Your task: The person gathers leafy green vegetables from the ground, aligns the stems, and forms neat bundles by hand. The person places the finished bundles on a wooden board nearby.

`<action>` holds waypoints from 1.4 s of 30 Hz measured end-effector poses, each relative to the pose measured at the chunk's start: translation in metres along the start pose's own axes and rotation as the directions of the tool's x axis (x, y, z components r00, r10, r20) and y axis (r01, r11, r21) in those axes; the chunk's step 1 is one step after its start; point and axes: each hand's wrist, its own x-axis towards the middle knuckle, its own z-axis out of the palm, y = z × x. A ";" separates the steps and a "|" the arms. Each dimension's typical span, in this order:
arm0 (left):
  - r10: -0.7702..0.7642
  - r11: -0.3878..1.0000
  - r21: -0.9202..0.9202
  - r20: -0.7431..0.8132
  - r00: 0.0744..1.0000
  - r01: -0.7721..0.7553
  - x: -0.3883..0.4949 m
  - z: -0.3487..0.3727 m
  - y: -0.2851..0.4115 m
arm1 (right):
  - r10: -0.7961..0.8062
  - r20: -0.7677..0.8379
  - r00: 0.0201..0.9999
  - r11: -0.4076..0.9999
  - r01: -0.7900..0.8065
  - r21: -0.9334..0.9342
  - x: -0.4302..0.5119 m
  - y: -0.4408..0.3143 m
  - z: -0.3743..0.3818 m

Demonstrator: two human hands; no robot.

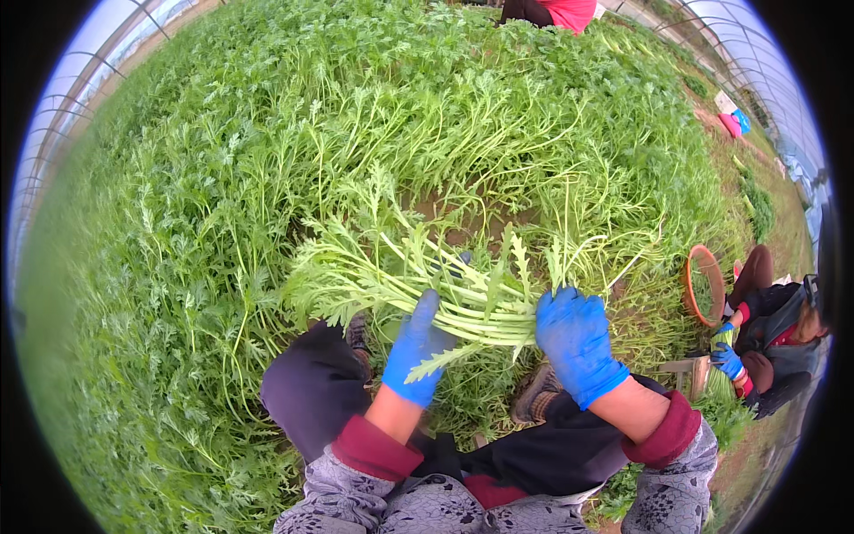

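Note:
A loose bunch of leafy green stalks [474, 314], likely chrysanthemum greens, lies sideways across both my hands above my lap. My left hand [420, 350], in a blue glove, supports the stalks from below with its thumb over them; its fingertips show behind the bunch. The gloved right hand [574, 340] is closed around the stalk ends, with a few thin stems and leaves poking up above the fist. Feathery leaf tops point to the left. One drooping leaf [444, 360] hangs in front of my left wrist.
Dense standing greens [200, 200] fill the left and far ground. A co-worker [777, 354] with blue gloves sits at the right, holding greens beside a wooden frame [697, 374]. An orange basket [704, 284] stands nearby. Another person [567, 10] is at the far edge, under the greenhouse hoops [740, 40].

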 end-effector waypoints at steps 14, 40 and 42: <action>-0.063 0.992 -0.112 0.004 0.998 0.063 -0.007 0.026 0.058 | 0.027 -0.029 0.999 0.991 -0.023 0.132 -0.019 -0.001 -0.019; 0.514 0.854 0.031 0.104 0.851 -0.519 0.001 0.036 0.114 | 0.333 0.707 0.624 -0.677 -0.364 0.640 0.026 -0.053 0.125; 0.529 0.836 0.077 0.151 0.835 -0.543 0.001 0.036 0.113 | -0.243 0.572 0.783 0.475 -0.419 0.774 0.025 -0.067 0.118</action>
